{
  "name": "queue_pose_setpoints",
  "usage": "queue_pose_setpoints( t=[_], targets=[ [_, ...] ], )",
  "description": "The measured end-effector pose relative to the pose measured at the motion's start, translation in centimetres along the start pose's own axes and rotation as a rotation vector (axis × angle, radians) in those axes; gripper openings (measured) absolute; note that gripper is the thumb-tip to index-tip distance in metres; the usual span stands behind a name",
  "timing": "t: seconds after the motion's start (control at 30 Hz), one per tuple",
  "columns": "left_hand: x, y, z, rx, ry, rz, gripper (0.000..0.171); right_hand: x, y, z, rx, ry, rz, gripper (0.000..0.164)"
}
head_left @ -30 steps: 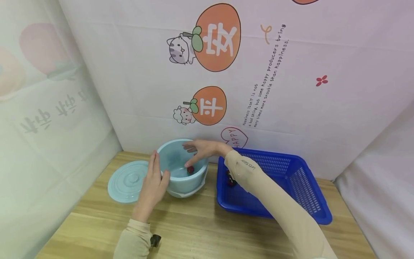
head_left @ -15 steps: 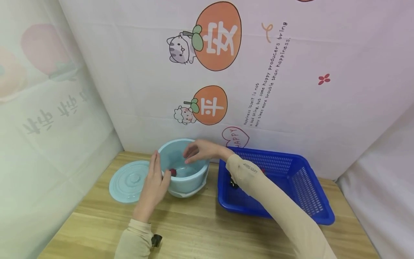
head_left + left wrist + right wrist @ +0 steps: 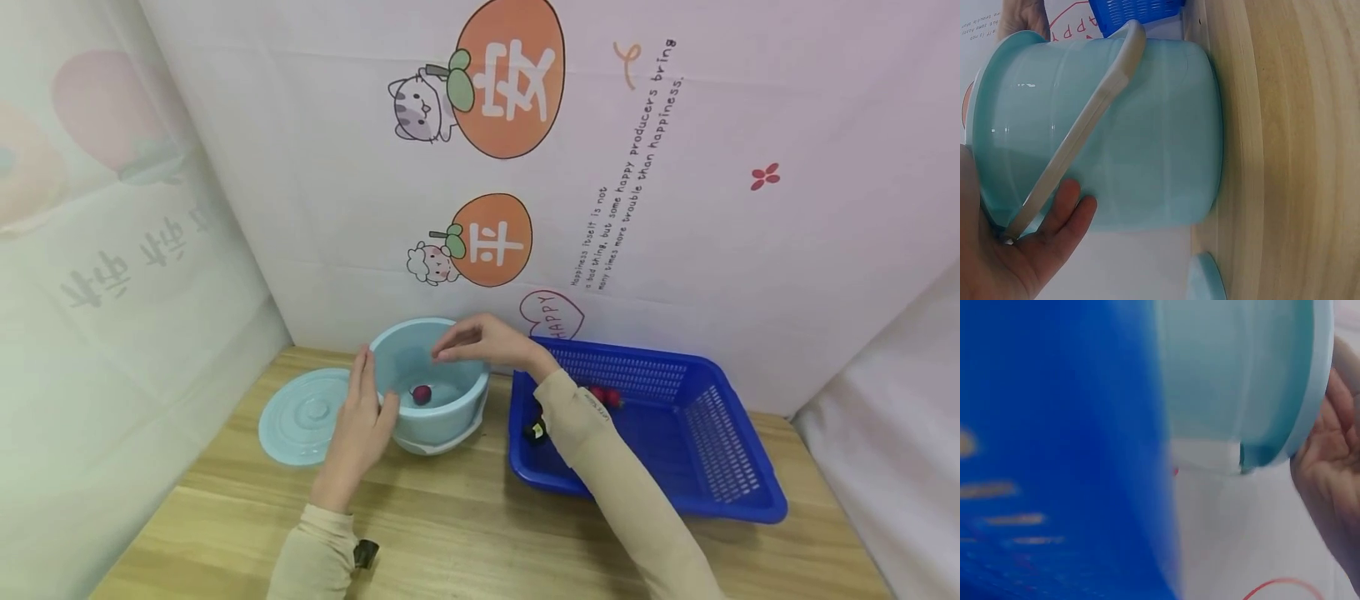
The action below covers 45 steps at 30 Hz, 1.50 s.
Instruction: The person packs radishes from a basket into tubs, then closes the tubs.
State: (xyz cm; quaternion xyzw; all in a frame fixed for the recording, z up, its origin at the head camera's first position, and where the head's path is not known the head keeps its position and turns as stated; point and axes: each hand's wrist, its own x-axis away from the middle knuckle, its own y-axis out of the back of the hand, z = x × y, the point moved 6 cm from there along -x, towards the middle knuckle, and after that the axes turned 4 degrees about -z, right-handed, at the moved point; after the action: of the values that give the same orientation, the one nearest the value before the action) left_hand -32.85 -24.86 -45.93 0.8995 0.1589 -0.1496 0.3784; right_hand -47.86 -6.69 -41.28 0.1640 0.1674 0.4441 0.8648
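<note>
A light blue bucket [image 3: 438, 429] with a pale handle [image 3: 1085, 122] stands on the wooden table. My left hand [image 3: 363, 429] rests against its left side near the rim, fingers fairly straight and thumb spread toward the front. In the left wrist view, two fingertips [image 3: 1079, 203] touch the outer wall under the handle. Inside, on the bottom, lies a dark red round fruit [image 3: 422, 395] with a thin stem. My right hand [image 3: 487, 343] hovers over the bucket's right rim, fingers loosely bent, with nothing visible between them. In the right wrist view the right hand [image 3: 1332, 459] is partly cut off.
A blue perforated basket [image 3: 720, 500] stands to the right of the bucket, with red fruits [image 3: 613, 398] and a dark object [image 3: 536, 429] in it, partly behind the right sleeve. The bucket's round lid [image 3: 300, 417] lies at left. A printed cloth [image 3: 337, 208] hangs behind.
The dark red fruit has rolled across the bucket's bottom, left and then back toward the middle. My right hand has lifted slightly from inside the bucket. My left hand stays at its side.
</note>
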Motion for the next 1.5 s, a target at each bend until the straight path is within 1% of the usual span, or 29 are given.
queue_pose_setpoints(
  t=[0.13, 0.33, 0.43, 0.53, 0.63, 0.77, 0.9, 1.0, 1.13, 1.3, 1.37, 1.5],
  targets=[
    [0.2, -0.1, 0.0, 0.013, 0.009, -0.004, 0.074, 0.3, 0.3, -0.3, -0.068, -0.013, -0.011, 0.02],
    [0.6, -0.4, 0.1, 0.013, 0.021, 0.01, 0.074, 0.6, 0.2, -0.6, -0.078, -0.034, -0.005, 0.023],
    [0.7, -0.4, 0.2, 0.007, 0.022, 0.005, 0.074, 0.8, 0.1, -0.6, -0.091, -0.038, -0.008, 0.024],
    [0.7, -0.3, 0.3, 0.006, 0.015, -0.006, 0.074, 1.1, 0.2, -0.8, -0.125, -0.035, -0.012, 0.024],
    [0.7, -0.4, 0.4, 0.01, 0.011, -0.002, 0.074, 1.8, 0.8, -1.3, -0.164, -0.046, -0.028, 0.024],
    [0.9, -0.6, 0.5, 0.016, 0.013, 0.004, 0.073, 3.6, 2.7, -2.6, -0.237, -0.048, -0.054, 0.025],
    [0.8, -0.4, 0.3, 0.01, 0.007, -0.006, 0.072, 5.8, 5.4, -3.4, -0.317, -0.058, -0.112, 0.025],
    [0.6, -0.2, 0.2, 0.006, 0.001, -0.013, 0.072, 7.4, 7.2, -3.6, -0.34, -0.064, -0.158, 0.024],
    [0.4, -0.1, 0.1, 0.008, -0.003, -0.018, 0.072, 9.4, 9.4, -4.3, -0.342, -0.058, -0.193, 0.023],
    [0.2, -0.2, 0.0, 0.006, -0.009, -0.018, 0.072, 12.4, 12.0, -5.4, -0.333, -0.102, -0.228, 0.024],
    [0.1, -0.3, 0.0, 0.009, -0.01, -0.019, 0.072, 13.5, 13.0, -5.7, -0.311, -0.111, -0.252, 0.025],
    [0.0, -0.5, -0.1, 0.012, -0.015, -0.023, 0.072, 14.9, 14.4, -6.2, -0.284, -0.104, -0.311, 0.023]
  ],
)
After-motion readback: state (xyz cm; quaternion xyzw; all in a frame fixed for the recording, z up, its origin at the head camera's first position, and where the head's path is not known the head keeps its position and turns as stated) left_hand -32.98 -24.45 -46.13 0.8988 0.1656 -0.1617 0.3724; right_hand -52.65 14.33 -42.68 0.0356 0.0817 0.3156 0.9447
